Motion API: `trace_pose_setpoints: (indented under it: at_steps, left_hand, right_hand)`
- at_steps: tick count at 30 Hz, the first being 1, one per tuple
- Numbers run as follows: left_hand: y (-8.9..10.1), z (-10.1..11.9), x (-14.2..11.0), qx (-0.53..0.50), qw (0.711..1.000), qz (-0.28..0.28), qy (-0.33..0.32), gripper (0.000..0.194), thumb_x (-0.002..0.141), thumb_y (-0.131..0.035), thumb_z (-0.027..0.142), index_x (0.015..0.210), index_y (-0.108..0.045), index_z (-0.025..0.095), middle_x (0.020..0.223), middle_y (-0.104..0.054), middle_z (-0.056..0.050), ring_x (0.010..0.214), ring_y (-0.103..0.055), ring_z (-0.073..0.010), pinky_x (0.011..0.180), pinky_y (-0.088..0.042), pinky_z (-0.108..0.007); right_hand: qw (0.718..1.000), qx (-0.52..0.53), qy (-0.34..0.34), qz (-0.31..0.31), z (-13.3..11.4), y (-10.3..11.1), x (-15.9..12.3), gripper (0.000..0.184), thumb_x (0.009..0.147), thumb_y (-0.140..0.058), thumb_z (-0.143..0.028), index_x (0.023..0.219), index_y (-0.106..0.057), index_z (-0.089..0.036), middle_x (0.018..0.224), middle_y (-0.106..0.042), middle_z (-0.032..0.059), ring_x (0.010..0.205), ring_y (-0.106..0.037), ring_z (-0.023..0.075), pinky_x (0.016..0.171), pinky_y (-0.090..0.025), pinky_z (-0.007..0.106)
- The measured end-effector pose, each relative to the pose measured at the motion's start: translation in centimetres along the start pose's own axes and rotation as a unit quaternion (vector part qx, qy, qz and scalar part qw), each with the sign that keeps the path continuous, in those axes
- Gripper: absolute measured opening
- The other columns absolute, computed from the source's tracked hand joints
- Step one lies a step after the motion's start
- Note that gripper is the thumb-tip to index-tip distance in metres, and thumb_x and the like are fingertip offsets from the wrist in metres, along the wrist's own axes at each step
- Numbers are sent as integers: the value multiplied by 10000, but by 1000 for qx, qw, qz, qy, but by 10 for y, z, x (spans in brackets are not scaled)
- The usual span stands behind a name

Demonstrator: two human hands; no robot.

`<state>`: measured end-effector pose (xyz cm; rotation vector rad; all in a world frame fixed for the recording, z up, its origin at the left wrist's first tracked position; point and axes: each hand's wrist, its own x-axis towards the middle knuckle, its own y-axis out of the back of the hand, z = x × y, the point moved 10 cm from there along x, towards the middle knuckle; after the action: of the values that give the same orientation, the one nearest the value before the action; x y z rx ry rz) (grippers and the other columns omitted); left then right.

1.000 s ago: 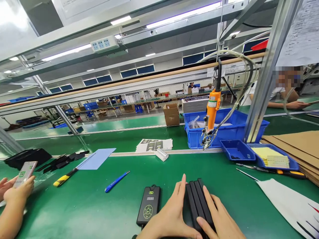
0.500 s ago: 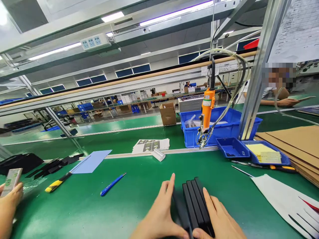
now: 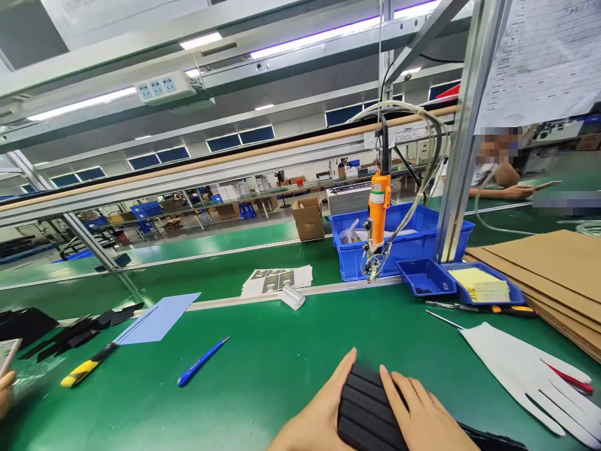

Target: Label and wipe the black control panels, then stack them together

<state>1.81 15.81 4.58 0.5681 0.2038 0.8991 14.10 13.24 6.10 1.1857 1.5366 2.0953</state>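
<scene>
A bundle of several black bars [image 3: 366, 410] stands side by side on the green bench [image 3: 263, 376] at the bottom centre. My left hand [image 3: 319, 416] presses flat against its left side. My right hand [image 3: 425, 416] grips its right side with the fingers over the top. The bundle is held between both hands.
An orange powered screwdriver [image 3: 378, 213] hangs above the bench. Behind it are a blue bin [image 3: 413, 247] and two small blue trays [image 3: 457, 285]. A white glove [image 3: 526, 376], cardboard sheets [image 3: 549, 263], a blue pen [image 3: 201, 361], a yellow-handled knife [image 3: 89, 365] and a blue sheet [image 3: 157, 317] lie around. Another person's hand [image 3: 5, 388] is at the left edge.
The view has swung right and the black controller on the left is out of sight. The bundle now sits lower in view, still squeezed between my hands.
</scene>
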Motion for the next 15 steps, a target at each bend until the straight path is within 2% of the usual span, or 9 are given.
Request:
trace_pose_setpoints:
  at_steps: [3, 5, 7, 8, 9, 11, 13, 14, 15]
  left_hand:
    - [-19, -4, 5, 12, 1000, 2, 16, 1621, 363, -820, 789, 1541, 91, 148, 1617, 96, -173, 1489, 27, -369, 1200, -51, -532]
    - [-22, 4, 7, -2, 1000, 9, 20, 1606, 378, -809, 799, 1541, 90, 151, 1617, 89, -175, 1490, 23, -367, 1200, -49, -535]
    - [-14, 16, 7, -75, 997, 32, 14, 1457, 509, -745, 819, 1551, 34, 164, 1626, 2, -172, 1495, -58, -338, 1208, -79, -500]
    - [-6, 20, 8, -129, 990, 52, 10, 1365, 583, -680, 839, 1555, 3, 166, 1625, -56, -176, 1490, -124, -325, 1208, -121, -482]
    - [4, 21, 8, -184, 980, 78, 7, 1278, 651, -605, 854, 1557, -23, 166, 1618, -112, -182, 1477, -193, -316, 1200, -174, -470]
    - [26, 16, 9, -269, 953, 137, 6, 1153, 736, -491, 859, 1557, -91, 157, 1593, -211, -203, 1437, -309, -318, 1164, -282, -465]
    - [47, 2, 10, -317, 926, 205, 19, 1068, 763, -502, 829, 1539, -219, 152, 1554, -307, -218, 1393, -387, -341, 1127, -350, -477]
    - [56, -7, 10, -335, 912, 234, 31, 1030, 761, -537, 808, 1516, -290, 152, 1525, -361, -223, 1367, -423, -355, 1108, -377, -488]
    - [63, -15, 11, -352, 899, 257, 45, 1004, 746, -580, 790, 1487, -354, 150, 1491, -415, -228, 1339, -457, -369, 1087, -404, -501]
  right_hand:
    - [997, 44, -50, -24, 5, -3, -7, 859, 657, -559, -98, 1490, -344, -99, 1180, -620, 223, 972, -612, 382, 715, -594, 503]
    - [981, 153, -85, -79, 11, 8, -3, 966, 592, -621, -150, 1509, -320, -113, 1218, -591, 207, 1037, -580, 394, 830, -557, 549]
    - [935, 303, -134, -125, 25, 25, 4, 1010, 568, -643, -201, 1517, -307, -130, 1287, -553, 172, 1190, -510, 373, 1031, -440, 544]
    - [894, 388, -169, -145, 35, 30, 5, 1007, 552, -642, -224, 1504, -331, -117, 1279, -561, 160, 1217, -500, 352, 1072, -405, 512]
    - [837, 484, -202, -158, 44, 33, 5, 969, 557, -638, -264, 1479, -378, -116, 1265, -581, 147, 1215, -516, 331, 1076, -405, 478]
    - [676, 664, -271, -172, 57, 28, -3, 783, 624, -621, -382, 1355, -530, -119, 1172, -656, 128, 1124, -598, 302, 1005, -466, 444]
    - [499, 793, -322, -138, 66, 18, -15, 536, 730, -592, -484, 1137, -666, -143, 1040, -723, 97, 1011, -662, 258, 953, -498, 394]
    - [426, 835, -331, -112, 69, 14, -21, 477, 779, -574, -528, 1051, -693, -155, 992, -739, 84, 966, -676, 237, 937, -504, 369]
    - [373, 865, -321, -92, 70, 12, -25, 473, 809, -556, -571, 1004, -703, -165, 980, -746, 74, 945, -681, 219, 926, -505, 346]
